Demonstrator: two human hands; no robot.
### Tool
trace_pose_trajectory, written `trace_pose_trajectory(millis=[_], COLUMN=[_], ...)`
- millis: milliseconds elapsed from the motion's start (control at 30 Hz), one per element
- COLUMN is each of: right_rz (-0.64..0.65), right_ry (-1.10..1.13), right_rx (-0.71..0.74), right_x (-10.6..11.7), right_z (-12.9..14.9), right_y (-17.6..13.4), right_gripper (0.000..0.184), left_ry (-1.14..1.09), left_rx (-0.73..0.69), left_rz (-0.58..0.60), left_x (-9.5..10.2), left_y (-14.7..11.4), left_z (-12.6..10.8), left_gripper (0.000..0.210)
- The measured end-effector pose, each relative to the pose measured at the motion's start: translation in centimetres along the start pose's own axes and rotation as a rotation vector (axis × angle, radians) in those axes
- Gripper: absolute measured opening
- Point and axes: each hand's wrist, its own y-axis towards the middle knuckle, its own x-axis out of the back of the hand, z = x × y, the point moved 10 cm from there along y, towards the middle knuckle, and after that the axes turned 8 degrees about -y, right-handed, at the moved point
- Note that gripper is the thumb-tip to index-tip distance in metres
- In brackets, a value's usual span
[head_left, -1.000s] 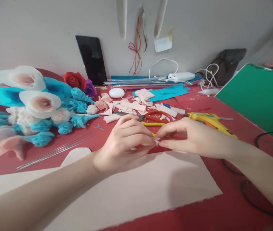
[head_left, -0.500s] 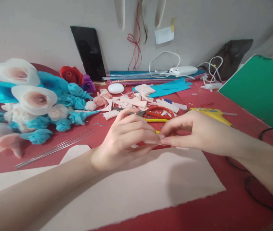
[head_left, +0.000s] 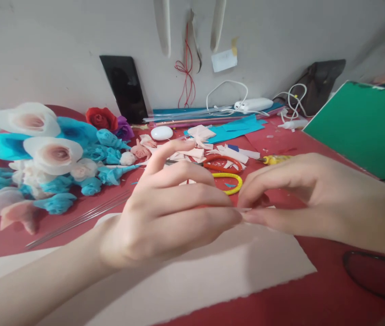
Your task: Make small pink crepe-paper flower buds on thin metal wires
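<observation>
My left hand (head_left: 172, 208) is closed, its fingers curled toward my right hand (head_left: 291, 194). Thumb and index finger of the right hand pinch a small piece of pale pink crepe paper (head_left: 244, 209) where the two hands meet. Only a sliver of it shows; the left fingers hide the rest. Under both hands lies a large pale pink crepe paper sheet (head_left: 213, 267). Just behind the hands are scissors with one red and one yellow handle (head_left: 239, 184), partly covered by my left hand.
Blue, white and pink paper flowers (head_left: 56, 154) crowd the left, with thin metal wires (head_left: 80, 217) before them. Pink paper scraps (head_left: 192, 154) lie behind the scissors. A yellow glue gun (head_left: 276, 159), a green board (head_left: 358, 131) and a black cable (head_left: 352, 280) are at right.
Both hands have come nearer to the camera and look larger. The pink paper piece, plainer before, is now mostly hidden by the left fingers. The view has shifted slightly.
</observation>
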Motion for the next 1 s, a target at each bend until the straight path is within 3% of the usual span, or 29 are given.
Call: trace_pose_trajectory(millis=[200,333,567,700,833,1000], right_rz=[-0.001,0.006,0.001,-0.041,-0.055,0.064], right_ry=[-0.005,-0.027,-0.009,-0.027,-0.089,-0.050], right_rx=[0.051,0.064,0.034,-0.011,-0.039,-0.110], right_x=[0.1,0.2,-0.1,0.0,0.8,0.2], right_z=[0.8,0.9,1.2,0.7,-0.3,-0.8], right_y=[-0.1,-0.3,-0.4,-0.2,-0.2,-0.3], right_gripper=[0.014,0.010,0.011,0.002,0.014,0.027], left_ry=[0.021,0.043,-0.002,0.008,-0.045,-0.118], left_rx=[-0.036,0.039,0.017,-0.003,0.023,0.067], left_rz=[-0.113,-0.012,-0.030,-0.008,0.018,-0.053], left_x=[1.1,0.3,0.3,0.1,-0.8,-1.3], left_y=[0.1,0.1,0.0,-0.2,-0.6,-1.1], left_z=[-0.9,-0.4,-0.4,-0.4,0.5,1.5], left_gripper=[0.020,0.017,0.017,0.014,0.012,0.014])
